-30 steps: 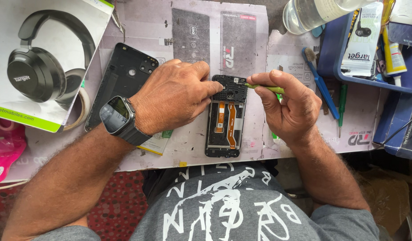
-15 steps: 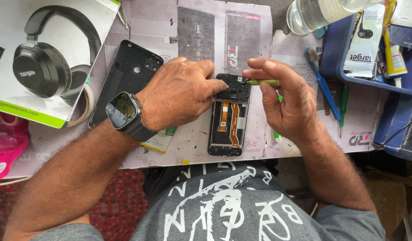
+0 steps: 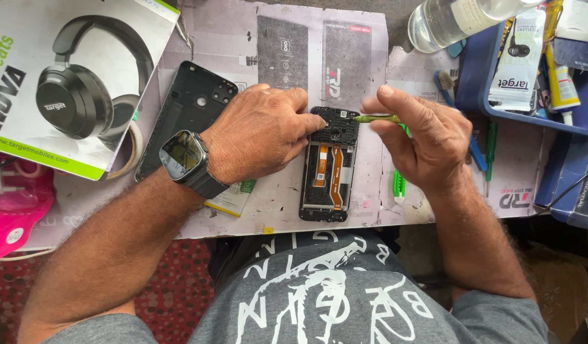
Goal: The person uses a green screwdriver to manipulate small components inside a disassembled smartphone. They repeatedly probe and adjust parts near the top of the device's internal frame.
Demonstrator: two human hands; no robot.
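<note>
While the left hand [image 3: 259, 134] presses its closed fingertips on the top-left corner of the phone [image 3: 329, 167], the right hand [image 3: 428, 137] pinches a thin green tool [image 3: 375, 118] at the top edge. The phone lies open, near the middle of the mat [image 3: 275, 204] — light and stiff, but its orange flex cables [image 3: 329, 167] look fragile. Better to hold it by the frame edges — never by the cables.
</note>
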